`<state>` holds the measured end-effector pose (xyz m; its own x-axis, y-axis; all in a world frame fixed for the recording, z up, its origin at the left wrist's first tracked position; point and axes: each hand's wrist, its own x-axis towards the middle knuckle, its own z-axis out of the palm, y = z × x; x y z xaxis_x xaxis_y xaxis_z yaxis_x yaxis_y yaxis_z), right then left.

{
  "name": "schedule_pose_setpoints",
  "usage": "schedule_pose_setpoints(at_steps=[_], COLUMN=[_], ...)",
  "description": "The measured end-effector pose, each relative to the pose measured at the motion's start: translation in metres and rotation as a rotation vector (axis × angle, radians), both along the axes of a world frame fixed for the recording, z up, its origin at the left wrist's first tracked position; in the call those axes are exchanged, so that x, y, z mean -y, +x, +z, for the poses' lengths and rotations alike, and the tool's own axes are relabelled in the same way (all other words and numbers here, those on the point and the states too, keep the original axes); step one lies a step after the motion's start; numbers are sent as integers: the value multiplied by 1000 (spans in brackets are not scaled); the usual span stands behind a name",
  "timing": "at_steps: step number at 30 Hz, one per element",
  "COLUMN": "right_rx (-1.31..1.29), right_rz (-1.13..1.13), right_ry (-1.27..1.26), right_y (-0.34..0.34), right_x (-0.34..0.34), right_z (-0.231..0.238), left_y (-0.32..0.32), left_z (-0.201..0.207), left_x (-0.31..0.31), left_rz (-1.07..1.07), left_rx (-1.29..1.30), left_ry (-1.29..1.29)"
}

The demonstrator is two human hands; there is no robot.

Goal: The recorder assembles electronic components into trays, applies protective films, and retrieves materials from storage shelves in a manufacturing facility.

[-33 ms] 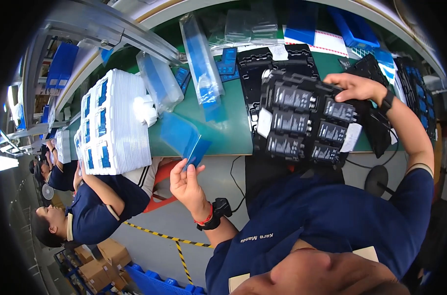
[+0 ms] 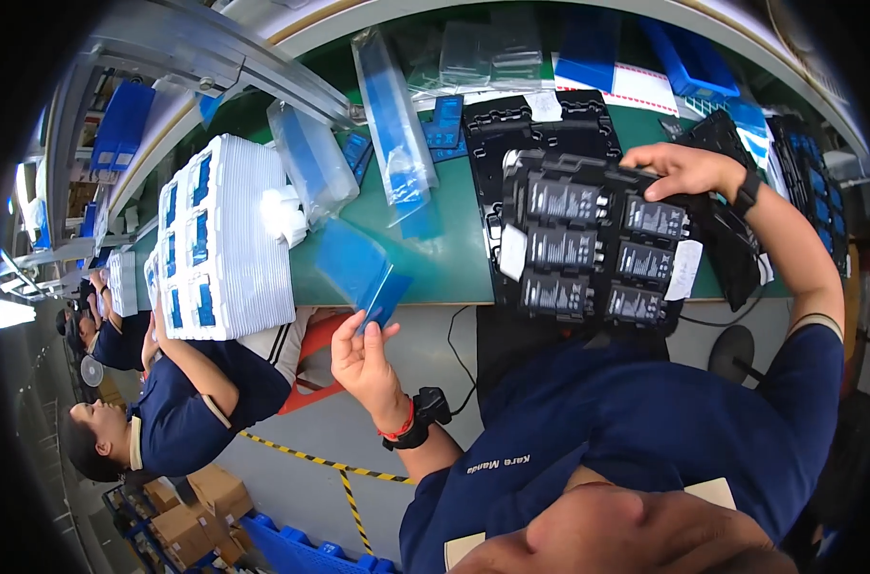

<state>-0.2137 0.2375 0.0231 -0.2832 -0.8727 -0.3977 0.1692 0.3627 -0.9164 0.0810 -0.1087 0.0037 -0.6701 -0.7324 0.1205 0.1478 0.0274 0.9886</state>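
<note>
Black tray (image 2: 550, 165) lower (white-printed batteries (image 2: 561, 247))

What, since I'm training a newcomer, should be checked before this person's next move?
1. Left grip has the blue film: ok, pinched between thumb and fingers.
2. Right grip has the black tray: ok, at its upper right corner.
3. Six dark packs seated in two columns: ok.
4. Tray wholly over the green tabletop: not ok, its near end passes the edge.
5. Tray's underside supported: cannot tell, hidden.
</note>
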Motion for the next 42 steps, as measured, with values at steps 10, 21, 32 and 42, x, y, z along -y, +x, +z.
schedule_pose_setpoints(at_steps=[10,21,32,42], right_rx=[-990,-909,-1211,-314], right_rz=[329,-129,-274,-638], right_ry=[184,-440,-549,92], right_y=[-18,112,142,35], right_x=[61,97,46,-1], right_z=[14,38,36,-3], left_y=[-14,-39,-36,-28], left_z=[2,9,13,-16], left_x=[-23,-74,-87,-104], left_rz=[-170,-473,-491,-436], left_rx=[41,3,-21,78], left_ry=[97,136,-687,143])
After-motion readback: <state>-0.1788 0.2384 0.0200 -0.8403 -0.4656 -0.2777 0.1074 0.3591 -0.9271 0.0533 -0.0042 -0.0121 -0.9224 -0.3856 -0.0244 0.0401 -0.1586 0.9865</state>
